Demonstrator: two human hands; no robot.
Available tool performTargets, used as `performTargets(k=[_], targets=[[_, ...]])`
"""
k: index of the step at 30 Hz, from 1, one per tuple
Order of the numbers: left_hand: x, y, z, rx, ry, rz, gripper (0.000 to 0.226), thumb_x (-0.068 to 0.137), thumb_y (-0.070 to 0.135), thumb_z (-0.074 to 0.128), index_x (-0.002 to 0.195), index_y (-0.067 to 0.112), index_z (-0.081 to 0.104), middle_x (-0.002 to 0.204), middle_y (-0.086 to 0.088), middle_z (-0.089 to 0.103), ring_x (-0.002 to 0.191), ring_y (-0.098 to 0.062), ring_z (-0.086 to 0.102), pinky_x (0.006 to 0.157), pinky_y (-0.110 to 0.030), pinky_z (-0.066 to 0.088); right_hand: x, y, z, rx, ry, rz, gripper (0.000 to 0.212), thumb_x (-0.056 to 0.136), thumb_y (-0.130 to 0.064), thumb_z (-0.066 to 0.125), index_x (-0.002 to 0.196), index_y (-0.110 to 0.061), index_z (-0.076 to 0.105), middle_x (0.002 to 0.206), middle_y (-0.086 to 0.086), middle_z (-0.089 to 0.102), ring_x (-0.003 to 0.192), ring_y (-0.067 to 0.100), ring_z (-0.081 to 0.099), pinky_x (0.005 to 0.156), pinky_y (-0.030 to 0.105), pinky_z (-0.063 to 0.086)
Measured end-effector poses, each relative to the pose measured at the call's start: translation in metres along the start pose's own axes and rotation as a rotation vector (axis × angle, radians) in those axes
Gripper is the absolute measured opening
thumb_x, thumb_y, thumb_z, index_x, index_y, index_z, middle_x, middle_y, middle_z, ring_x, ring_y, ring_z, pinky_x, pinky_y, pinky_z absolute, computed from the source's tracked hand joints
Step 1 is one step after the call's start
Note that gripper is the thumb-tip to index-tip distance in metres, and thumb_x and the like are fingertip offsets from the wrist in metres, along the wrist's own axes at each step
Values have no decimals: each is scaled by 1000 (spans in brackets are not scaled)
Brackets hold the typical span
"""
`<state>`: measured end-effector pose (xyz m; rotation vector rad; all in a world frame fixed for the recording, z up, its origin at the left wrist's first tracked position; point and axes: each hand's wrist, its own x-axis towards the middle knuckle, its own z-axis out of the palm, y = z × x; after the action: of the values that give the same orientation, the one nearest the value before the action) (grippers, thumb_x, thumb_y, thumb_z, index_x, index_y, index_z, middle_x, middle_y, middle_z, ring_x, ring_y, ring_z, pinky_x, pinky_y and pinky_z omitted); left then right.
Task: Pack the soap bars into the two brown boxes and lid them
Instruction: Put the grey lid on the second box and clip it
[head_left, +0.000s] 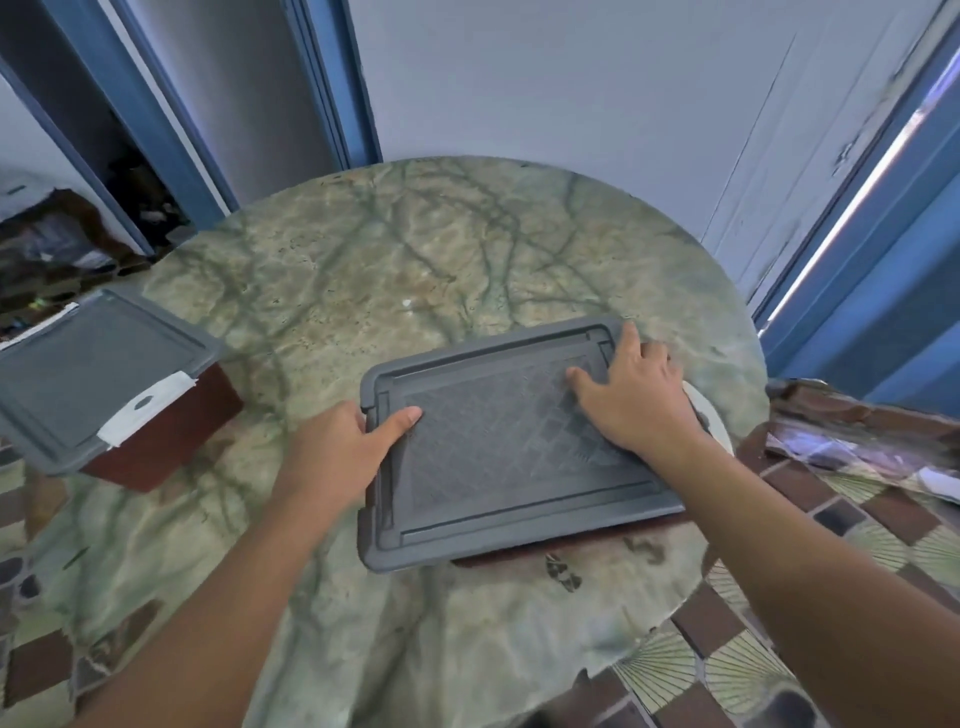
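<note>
A grey lid (498, 467) lies on top of a brown box (571, 548) in the middle of the round table; only a thin brown strip of that box shows under the lid's near edge. My left hand (345, 441) grips the lid's left edge, thumb on top. My right hand (631, 395) presses flat on the lid's far right corner, fingers spread. At the table's left edge stands a second brown box (166, 441), covered by its own grey lid (98, 374) with a white tape strip (148, 410). No soap bars are visible.
The round table (415, 249) has a green marbled top. A white plate rim (711, 415) peeks out behind my right hand. Blue door frames and a grey wall stand behind. Patterned floor tiles (857, 530) and a cluttered pile (857, 431) lie to the right.
</note>
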<state>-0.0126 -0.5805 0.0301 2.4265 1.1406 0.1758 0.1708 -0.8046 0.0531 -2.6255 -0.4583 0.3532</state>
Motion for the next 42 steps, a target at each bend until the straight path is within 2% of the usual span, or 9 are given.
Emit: performTargets(k=[6,14,18,22,29,31,34,37,42], targets=[[-7,41,25,28,-25,27,69,82,82,54,68,15,45,61,-2,51,55,-19,48,53,-34,34,17,49,-13,-37,19,43,86,98,-65,48,158,-10,18,155,22,28,143,42,28,114,55,31],[-17,63,37,82,-23,25,66,85,77,54,67,16,41,60,0,45,52,-19,45,53,-33,33,31,75,-11,-86,-9,41,85,98,-69,43,157,-13,17,153,20,24,141,43,26,115,54,25],[-16,63,44,104,-7,25,68,85,80,51,75,13,52,67,0,59,59,-18,57,53,-33,41,37,87,-7,-73,-49,47,84,95,-75,43,153,-18,24,147,17,25,136,42,26,114,54,26],[-20,54,54,75,53,8,73,80,89,46,76,16,54,67,-1,61,60,-20,60,57,-37,48,40,99,-9,59,-117,61,88,90,-79,47,157,-33,15,149,16,24,138,44,24,116,56,25],[-32,60,62,-15,156,-63,66,80,81,58,82,16,46,73,-5,60,62,-23,56,54,-37,39,43,113,-13,485,-278,36,85,85,-69,66,152,-57,16,146,5,49,120,30,59,103,52,52],[-30,64,62,-61,126,-107,70,77,80,62,94,14,46,89,-5,60,68,-19,55,55,-36,38,43,114,-13,500,-264,26,87,89,-63,68,157,-49,15,135,0,54,114,27,62,101,50,54],[-21,61,65,-335,-95,-333,91,71,80,69,124,10,45,116,-4,57,90,-22,60,69,-37,46,42,118,-9,479,-211,28,89,92,-59,68,161,-39,15,123,-3,54,109,27,64,98,48,56],[-18,57,67,-598,-274,-473,113,43,90,77,126,15,60,114,-6,71,100,-31,69,91,-49,55,44,119,-9,499,-202,82,92,87,-62,74,157,-30,24,121,-4,53,109,27,64,94,48,58],[-17,58,68,-762,-259,-517,117,37,80,89,131,15,63,116,-8,73,102,-34,70,95,-55,55,54,120,-12,665,-298,191,74,74,-52,89,122,-18,45,111,3,65,100,27,71,87,51,62]])
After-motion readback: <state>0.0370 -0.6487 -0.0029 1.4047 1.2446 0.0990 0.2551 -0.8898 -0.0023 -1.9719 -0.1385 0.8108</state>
